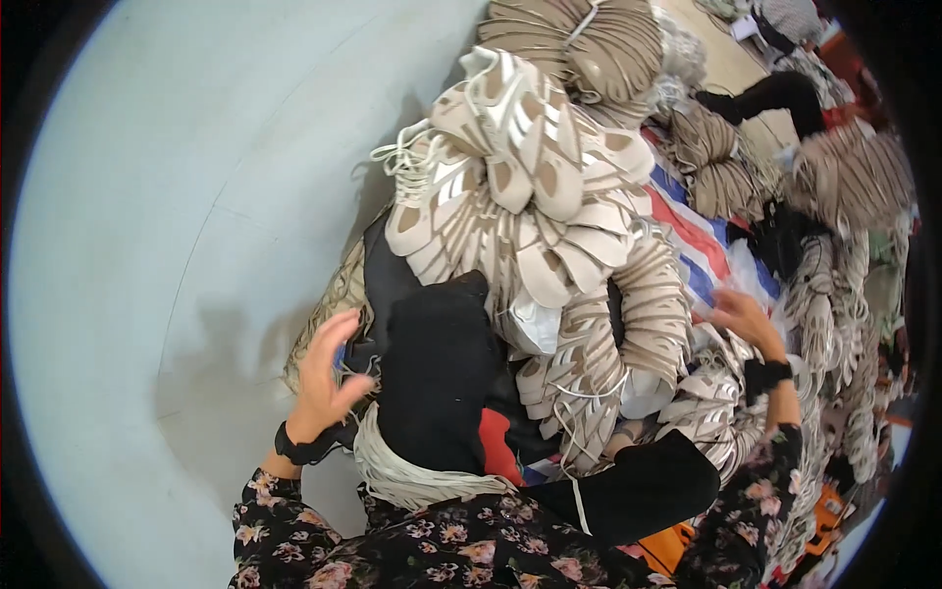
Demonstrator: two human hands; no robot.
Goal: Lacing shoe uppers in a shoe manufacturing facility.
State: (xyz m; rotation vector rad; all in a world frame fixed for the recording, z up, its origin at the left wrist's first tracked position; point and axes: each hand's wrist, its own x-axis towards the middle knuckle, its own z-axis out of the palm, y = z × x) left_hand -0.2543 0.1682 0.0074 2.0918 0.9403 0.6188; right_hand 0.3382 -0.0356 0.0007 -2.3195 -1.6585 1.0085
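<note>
My left hand [329, 378] is raised beside my left knee, its fingers stretched and thumb apart, holding nothing. On the far right, my right hand [748, 322] reaches over the striped sheet with fingers extended, slightly blurred, and nothing shows in it. In front of my knees rises a heap of beige and white shoe uppers [510, 147], one with loose white laces at its left. Right of my knee, bundled shoe uppers [653, 309] lie nested in rows. A hank of white laces [422, 471] rests across my lap.
A brown bundle of shoe parts [579, 44] tied with a strip sits at the far end. The red, white and blue striped sheet [702, 240] lies under more bundles. At the upper right another person's dark-clothed limb [775, 103] shows. Pale floor [196, 196] spreads on the left.
</note>
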